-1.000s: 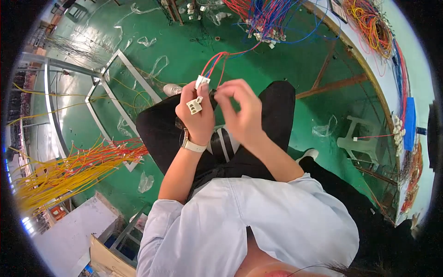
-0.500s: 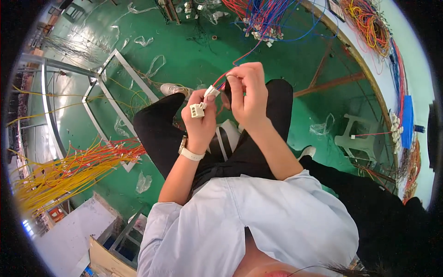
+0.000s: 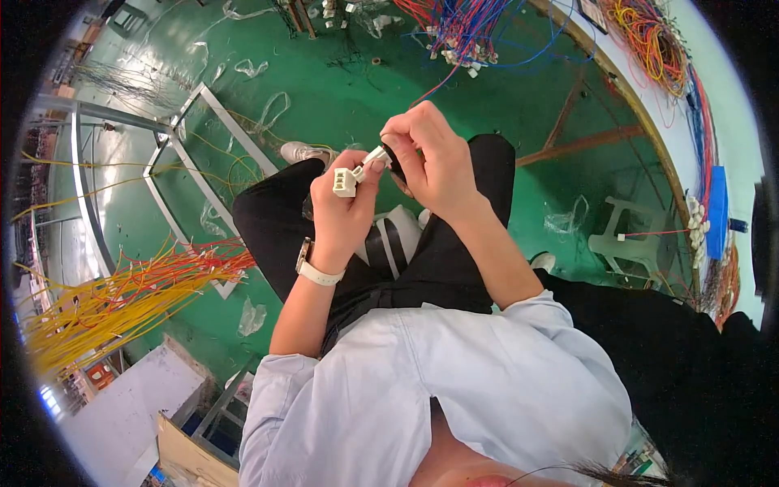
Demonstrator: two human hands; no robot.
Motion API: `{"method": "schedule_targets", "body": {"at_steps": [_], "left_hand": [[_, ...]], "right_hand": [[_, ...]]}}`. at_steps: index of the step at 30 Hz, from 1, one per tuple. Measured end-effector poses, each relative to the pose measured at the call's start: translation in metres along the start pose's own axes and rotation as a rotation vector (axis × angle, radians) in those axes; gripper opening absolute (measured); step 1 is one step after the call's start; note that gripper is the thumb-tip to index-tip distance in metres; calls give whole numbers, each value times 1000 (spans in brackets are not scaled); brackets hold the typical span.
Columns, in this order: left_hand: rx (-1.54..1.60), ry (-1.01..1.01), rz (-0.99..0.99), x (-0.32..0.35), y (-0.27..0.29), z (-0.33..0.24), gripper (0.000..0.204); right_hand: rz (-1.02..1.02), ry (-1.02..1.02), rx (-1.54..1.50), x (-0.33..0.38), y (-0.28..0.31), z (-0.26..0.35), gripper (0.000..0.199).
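Note:
My left hand (image 3: 341, 215), with a white-strapped watch on its wrist, is closed around white plastic connectors. One, a blocky connector housing (image 3: 345, 183) with square openings, sticks out past the fingers. Another, narrower white connector (image 3: 374, 157), is pinched under the thumb and points toward my right hand (image 3: 438, 166). The right fingers are pinched together at that connector's wire end. A red and blue wire strand (image 3: 442, 84) runs from behind the right hand up to the hanging bundle. The wires inside the right grip are hidden by the fingers.
Red and blue wires with white connectors (image 3: 466, 36) hang at the top. Yellow and red wires (image 3: 122, 304) spread across the left, near a metal frame (image 3: 235, 134). A plastic stool (image 3: 629, 239) stands at right, below a curved table edge (image 3: 649, 122). Plastic scraps litter the green floor.
My right hand has come closer to the narrow connector, covering the wires seen between the hands before. My left hand has shifted slightly left, turning the blocky connector a little.

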State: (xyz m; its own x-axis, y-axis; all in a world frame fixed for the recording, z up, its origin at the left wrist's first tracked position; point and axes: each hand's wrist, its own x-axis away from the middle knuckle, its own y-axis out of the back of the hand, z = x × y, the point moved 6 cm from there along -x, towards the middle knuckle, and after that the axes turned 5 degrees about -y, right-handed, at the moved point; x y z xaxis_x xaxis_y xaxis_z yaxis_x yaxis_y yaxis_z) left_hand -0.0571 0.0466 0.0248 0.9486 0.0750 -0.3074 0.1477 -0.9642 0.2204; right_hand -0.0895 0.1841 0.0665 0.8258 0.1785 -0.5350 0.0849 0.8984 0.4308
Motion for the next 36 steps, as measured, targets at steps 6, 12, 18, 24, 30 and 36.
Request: {"method": "schedule_targets", "body": {"at_steps": [6,12,18,24,30,36], "left_hand": [[-18,-22,50,-7,1,-5,13],[-116,-113,107,-10,-2,-19,13],[-132,-97,186,-14,-2,-17,12],[-271,-189,231,-13,-3,-20,15],[-551,-455,370,-9,-4,-34,26],[-560,-608,460,-5,-4,-33,23]], "right_hand": [[72,-56,-37,1,-1,-4,4],[-10,-135,-85,3,0,-6,5],[-26,-182,-106,3,1,-4,6],[-27,-208,-61,6,2,-3,8],[56,-344,-165,8,-1,-17,19],[144,-563,-542,21,-14,-33,22]]}}
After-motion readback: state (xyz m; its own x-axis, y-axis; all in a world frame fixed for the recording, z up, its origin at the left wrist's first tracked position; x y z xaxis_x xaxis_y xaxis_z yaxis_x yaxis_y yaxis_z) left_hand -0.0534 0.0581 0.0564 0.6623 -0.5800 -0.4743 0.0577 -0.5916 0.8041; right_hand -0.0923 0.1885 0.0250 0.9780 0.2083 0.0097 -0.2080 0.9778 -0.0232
